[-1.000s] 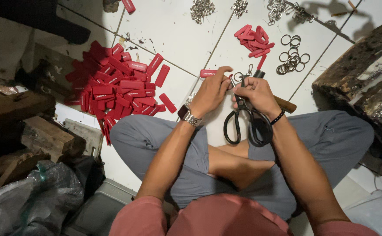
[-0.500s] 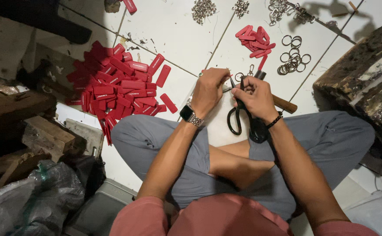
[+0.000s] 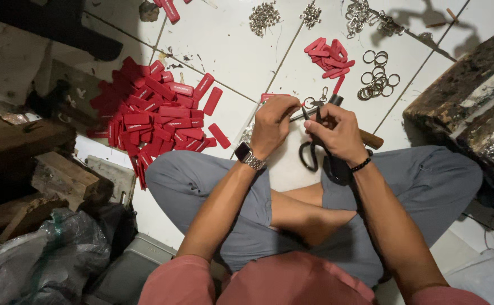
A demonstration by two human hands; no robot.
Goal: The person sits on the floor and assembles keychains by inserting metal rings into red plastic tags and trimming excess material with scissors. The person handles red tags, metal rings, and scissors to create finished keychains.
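Pliers (image 3: 320, 133) with black handles sit clamped in the right hand (image 3: 337, 133), nose working a small metal ring (image 3: 309, 103) that the left hand (image 3: 272, 121) pinches with a red tag (image 3: 269, 97). This looks like the ring-fitting step; next calls for steady squeezing. More red tags (image 3: 151, 116) lie on the tiled floor (image 3: 224, 39).

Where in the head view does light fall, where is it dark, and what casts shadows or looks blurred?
Head view: the white floor tiles are brightly lit, while the left edge with the wood blocks sinks into darkness; a hard shadow falls on the tiles at top right; the hands and scissors look sharp, with no clear glare or blur.
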